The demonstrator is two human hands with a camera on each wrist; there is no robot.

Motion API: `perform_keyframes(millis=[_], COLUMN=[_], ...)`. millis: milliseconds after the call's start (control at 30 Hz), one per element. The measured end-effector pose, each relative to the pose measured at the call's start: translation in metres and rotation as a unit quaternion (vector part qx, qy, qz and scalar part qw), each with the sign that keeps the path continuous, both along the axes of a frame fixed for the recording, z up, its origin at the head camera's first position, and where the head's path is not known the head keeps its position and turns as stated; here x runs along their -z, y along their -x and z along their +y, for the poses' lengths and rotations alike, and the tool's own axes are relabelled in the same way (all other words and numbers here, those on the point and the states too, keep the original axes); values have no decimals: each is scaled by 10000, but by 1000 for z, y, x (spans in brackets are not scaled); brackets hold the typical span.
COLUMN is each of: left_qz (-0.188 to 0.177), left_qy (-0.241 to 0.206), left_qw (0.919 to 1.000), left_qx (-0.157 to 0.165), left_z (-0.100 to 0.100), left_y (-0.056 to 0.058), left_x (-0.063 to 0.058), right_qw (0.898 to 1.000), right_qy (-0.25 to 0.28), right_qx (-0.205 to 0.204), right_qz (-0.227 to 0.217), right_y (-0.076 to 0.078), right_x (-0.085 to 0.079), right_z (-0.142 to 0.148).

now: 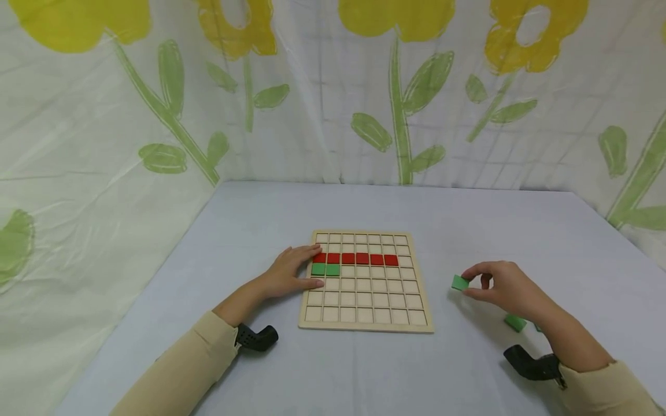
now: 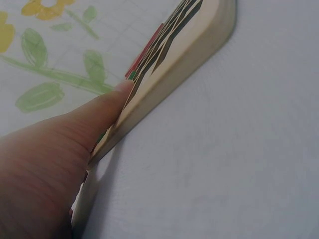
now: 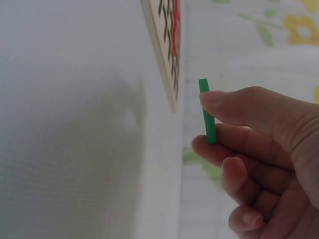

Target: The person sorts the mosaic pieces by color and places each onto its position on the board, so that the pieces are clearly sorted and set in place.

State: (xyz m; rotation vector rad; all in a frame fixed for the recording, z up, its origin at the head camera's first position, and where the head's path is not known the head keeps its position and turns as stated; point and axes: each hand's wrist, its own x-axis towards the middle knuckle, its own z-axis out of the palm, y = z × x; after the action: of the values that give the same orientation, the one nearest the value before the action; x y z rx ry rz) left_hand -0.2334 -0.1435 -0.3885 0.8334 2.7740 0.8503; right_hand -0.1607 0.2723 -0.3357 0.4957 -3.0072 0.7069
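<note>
A wooden grid board [image 1: 364, 330] lies flat on the table, with a row of several red tiles [image 1: 362, 258] across it. Two green tiles [image 1: 333, 270] fill the leftmost squares of the row just below. My left hand [image 1: 283, 274] rests on the board's left edge, fingers and thumb extended and spread around the ends of the coloured rows; in the left wrist view its thumb [image 2: 107, 107] lies along the rim. To the right of the board, my right hand [image 1: 502, 284] pinches a green tile [image 3: 208, 112] between thumb and fingertips, its flat face partly covered.
Loose green tiles [image 1: 515, 322] lie on the table near my right forearm, one partly hidden by it. Black wrist devices [image 1: 257, 338] stick out from both sleeves. Behind the white table [image 1: 447, 214] hangs a curtain [image 1: 312, 115] printed with yellow flowers.
</note>
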Motion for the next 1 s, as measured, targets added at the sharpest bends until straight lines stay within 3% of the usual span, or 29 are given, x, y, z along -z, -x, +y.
perform_keyframes(millis=[1000], left_qz=[55], left_qy=[11], left_qw=[10000], left_qx=[-1], left_z=[-1], left_y=[0], left_x=[1], right_qw=[9983], right_qy=[273], right_qx=[-473], right_qz=[-224], right_y=[36], right_x=[-9], right_z=[-55])
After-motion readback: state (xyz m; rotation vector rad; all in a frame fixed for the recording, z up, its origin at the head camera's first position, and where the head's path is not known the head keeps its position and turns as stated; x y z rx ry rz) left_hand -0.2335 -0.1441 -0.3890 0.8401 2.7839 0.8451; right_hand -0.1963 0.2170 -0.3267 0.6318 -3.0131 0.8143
